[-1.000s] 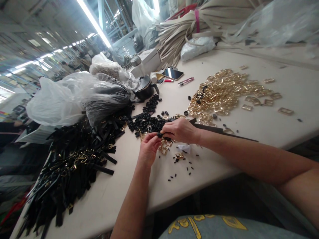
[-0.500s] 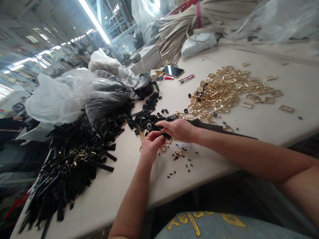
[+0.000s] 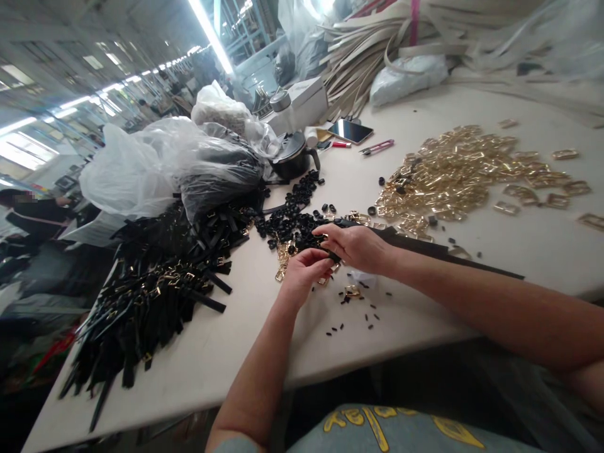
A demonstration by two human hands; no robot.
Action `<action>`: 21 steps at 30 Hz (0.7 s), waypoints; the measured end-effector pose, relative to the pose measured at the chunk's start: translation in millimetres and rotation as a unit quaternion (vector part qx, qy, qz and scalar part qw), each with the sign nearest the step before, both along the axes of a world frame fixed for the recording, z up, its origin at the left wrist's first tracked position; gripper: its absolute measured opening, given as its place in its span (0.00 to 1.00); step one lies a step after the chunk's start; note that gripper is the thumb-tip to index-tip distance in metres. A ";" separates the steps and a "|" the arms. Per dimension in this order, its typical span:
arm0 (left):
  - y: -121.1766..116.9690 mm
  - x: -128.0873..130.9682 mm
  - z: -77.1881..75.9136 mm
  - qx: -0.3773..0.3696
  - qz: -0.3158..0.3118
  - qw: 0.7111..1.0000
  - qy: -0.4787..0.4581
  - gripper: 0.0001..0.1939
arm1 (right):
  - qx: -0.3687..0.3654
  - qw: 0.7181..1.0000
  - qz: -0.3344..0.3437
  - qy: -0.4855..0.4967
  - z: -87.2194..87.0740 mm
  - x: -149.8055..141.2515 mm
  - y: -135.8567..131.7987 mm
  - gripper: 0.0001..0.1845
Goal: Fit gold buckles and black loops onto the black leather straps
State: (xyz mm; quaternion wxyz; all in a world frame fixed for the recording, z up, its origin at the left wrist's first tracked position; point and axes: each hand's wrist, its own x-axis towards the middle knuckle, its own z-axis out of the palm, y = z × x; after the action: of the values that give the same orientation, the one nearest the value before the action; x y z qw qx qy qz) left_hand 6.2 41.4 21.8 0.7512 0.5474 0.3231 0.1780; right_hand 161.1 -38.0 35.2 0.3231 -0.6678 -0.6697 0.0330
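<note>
From my remote seat I follow the near edge of the table (image 3: 189, 377) as it slants from lower left up to the right, passing under both forearms. The widest open patch I see nearby lies between the left forearm and the heap of black straps (image 3: 155, 289) with gold buckles, which reaches toward the table's left edge. Another bare stretch lies between the pile of black loops (image 3: 302, 211) and the pink snips (image 3: 377, 147). The room between the forearms is scattered with small black bits (image 3: 370, 318) and a lone gold buckle (image 3: 352, 290).

The left hand (image 3: 304, 274) has thumb and forefinger pinched on a small black piece (image 3: 334, 257), just in front of the loops. The right hand (image 3: 361, 246) is curled close over the same piece, its forefinger reaching out past it; I cannot tell whether its thumb grips. A dark strip (image 3: 425, 245) runs beside the right forearm, with the pile of gold buckles (image 3: 443, 176) beyond it. Farther back sit the black pot (image 3: 290, 154), the phone (image 3: 350, 131) and the clear plastic bags (image 3: 141, 170).

Against the earlier frames, my view has swung left: the table's contents sit farther right, the outermost buckle is now cut by the picture's edge, and more of another person (image 3: 38, 214) shows at far left. The hands remain together; the right forefinger is more extended than in the first frame.
</note>
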 end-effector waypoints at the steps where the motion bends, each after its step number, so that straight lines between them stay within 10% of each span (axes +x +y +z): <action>1: -0.5 0.2 -0.3 -0.010 0.000 1.000 -0.003 0.17 | 0.002 1.000 -0.003 -0.003 -0.6 -1.0 0.1 0.18; 21: 4.5 -4.9 -0.8 0.110 0.047 0.993 -0.006 0.15 | -0.121 0.982 0.098 0.103 6.0 12.6 2.4 0.07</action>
State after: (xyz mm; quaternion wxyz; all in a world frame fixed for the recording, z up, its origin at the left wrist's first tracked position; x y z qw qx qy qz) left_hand 1.3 46.0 21.0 0.6797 0.6096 0.3219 0.2506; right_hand 173.8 -35.6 41.2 0.3023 -0.6265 -0.6857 0.2142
